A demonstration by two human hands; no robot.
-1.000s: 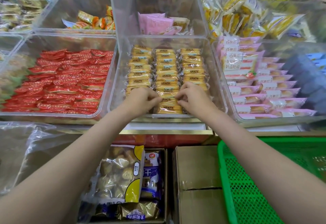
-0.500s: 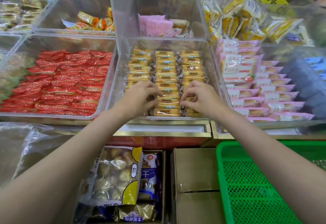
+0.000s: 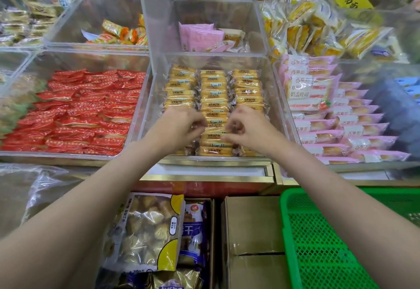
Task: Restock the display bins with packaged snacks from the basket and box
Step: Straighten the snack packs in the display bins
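Note:
Yellow snack packets (image 3: pixel 213 93) lie in three neat rows inside a clear display bin (image 3: pixel 156 97) at the centre. Both my hands reach into its front half. My left hand (image 3: pixel 181 127) has its fingers curled at the left ends of the middle-row packets. My right hand (image 3: pixel 247 129) mirrors it on the right ends, fingertips pinching the wrappers. The packets under my palms are hidden. A green basket (image 3: pixel 318 243) sits at lower right, and a closed cardboard box (image 3: pixel 250 225) is beside it.
A bin of red packets (image 3: pixel 79 111) is to the left and pink toast packs (image 3: pixel 341 125) are to the right. Behind stands a bin with pink packets (image 3: pixel 200 34). A large bag of pastries (image 3: pixel 147 232) lies below the shelf edge, with crumpled clear plastic (image 3: pixel 34 186) at far left.
Both hands have crept a little farther back along the middle row of yellow packets, leaving more front packets visible. The view has shifted slightly.

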